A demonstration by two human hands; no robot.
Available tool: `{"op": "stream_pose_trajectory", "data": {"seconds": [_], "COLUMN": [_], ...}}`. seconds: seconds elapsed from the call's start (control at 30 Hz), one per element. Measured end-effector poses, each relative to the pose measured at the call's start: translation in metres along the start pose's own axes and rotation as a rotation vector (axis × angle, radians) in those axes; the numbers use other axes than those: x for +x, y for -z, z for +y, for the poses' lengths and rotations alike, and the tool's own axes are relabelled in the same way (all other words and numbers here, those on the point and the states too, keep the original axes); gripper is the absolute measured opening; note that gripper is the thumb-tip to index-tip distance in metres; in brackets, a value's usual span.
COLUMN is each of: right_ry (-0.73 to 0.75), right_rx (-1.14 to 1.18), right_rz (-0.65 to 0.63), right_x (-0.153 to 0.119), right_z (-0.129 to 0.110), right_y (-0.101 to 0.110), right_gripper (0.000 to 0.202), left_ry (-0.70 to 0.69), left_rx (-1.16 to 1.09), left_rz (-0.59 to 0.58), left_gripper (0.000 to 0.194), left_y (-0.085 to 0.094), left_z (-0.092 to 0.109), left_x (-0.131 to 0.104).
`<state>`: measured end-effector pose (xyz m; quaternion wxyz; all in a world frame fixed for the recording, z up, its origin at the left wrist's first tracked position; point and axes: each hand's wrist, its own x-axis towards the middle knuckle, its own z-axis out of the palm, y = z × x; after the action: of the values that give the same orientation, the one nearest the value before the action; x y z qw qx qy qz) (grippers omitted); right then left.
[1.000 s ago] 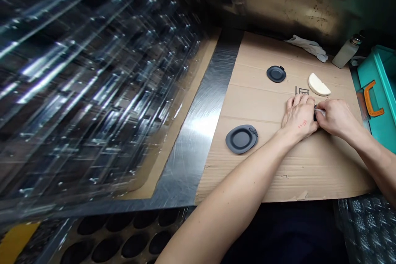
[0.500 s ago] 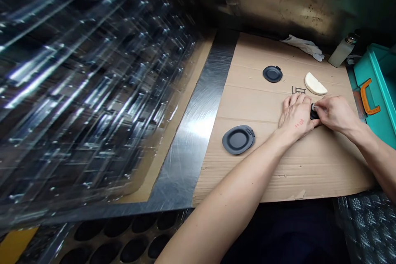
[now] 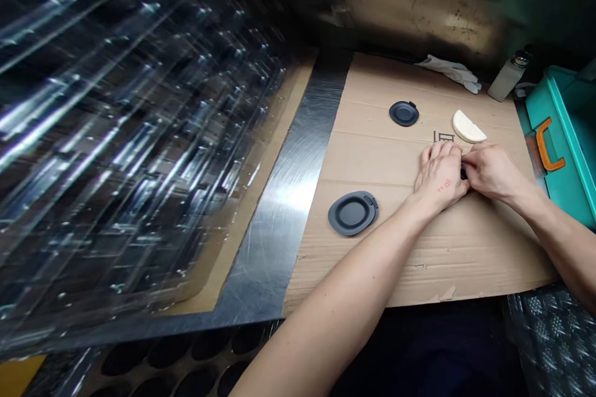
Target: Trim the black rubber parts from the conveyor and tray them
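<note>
My left hand (image 3: pixel 439 177) is closed on a small black plastic part (image 3: pixel 463 172) low over the cardboard, and its fingers cover most of it. My right hand (image 3: pixel 488 170) presses pinched fingers against that part from the right; what lies between those fingertips is hidden. Just beyond my hands rests a cream half-round pad (image 3: pixel 468 128). A black rounded lid (image 3: pixel 404 113) with a small tab lies farther back. Left of my forearm is a larger dark grey lid-like piece (image 3: pixel 352 213) with a raised ring and a tab.
Cardboard (image 3: pixel 363 155) covers the metal bench (image 3: pixel 293 180). Clear plastic trays (image 3: pixel 139 155) are stacked at left. A white glove (image 3: pixel 451 72) and a bottle (image 3: pixel 507 79) stand near the back wall. At right is a teal bin (image 3: pixel 570 180) with an orange handle (image 3: pixel 547 146).
The view has shifted slightly, moving everything a little left. My right fingers have closed further over the black part, so less of it shows. The loose pieces stay in place.
</note>
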<state>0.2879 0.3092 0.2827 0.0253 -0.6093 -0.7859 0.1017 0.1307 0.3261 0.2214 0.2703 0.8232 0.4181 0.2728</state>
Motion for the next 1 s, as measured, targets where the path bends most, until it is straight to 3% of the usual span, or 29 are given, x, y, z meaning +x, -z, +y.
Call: {"op": "stream_pose_trajectory", "data": {"seconds": [0.07,0.1,0.13,0.27,0.33,0.53,1.0], "right_ry": [0.039,0.023,-0.02,-0.233,-0.264,-0.334,-0.403], "right_rx": [0.084,0.138,0.197,0.356,0.422,0.516,0.355], "right_rz": [-0.052,-0.019,0.08,0.747,0.869,0.902,0.814], "right_x": [-0.002,-0.003,-0.005,-0.008,-0.008,-0.013,-0.012], "right_z": [0.002,0.004,0.006,0.015,0.022,0.045,0.049], "right_y": [0.01,0.017,0.023,0.031,0.021,-0.008,-0.015], "right_gripper": [0.018,0.016,0.016,0.027,0.027,0.024,0.031], "left_ry": [0.003,0.009,0.016,0.035,0.038,0.039,0.016], "left_rx": [0.0,-0.005,-0.011,-0.031,-0.041,-0.047,-0.112], "left_rz": [-0.007,-0.012,-0.017,-0.019,-0.009,0.013,0.105], "left_gripper": [0.038,0.043,0.049,0.059,0.058,0.055,0.053], "left_y": [0.0,0.001,0.001,0.002,0.002,0.002,-0.004], "left_z": [0.0,0.0,0.0,0.001,0.001,-0.001,-0.009], "left_x": [0.0,0.0,0.0,0.0,0.0,-0.001,-0.003]}}
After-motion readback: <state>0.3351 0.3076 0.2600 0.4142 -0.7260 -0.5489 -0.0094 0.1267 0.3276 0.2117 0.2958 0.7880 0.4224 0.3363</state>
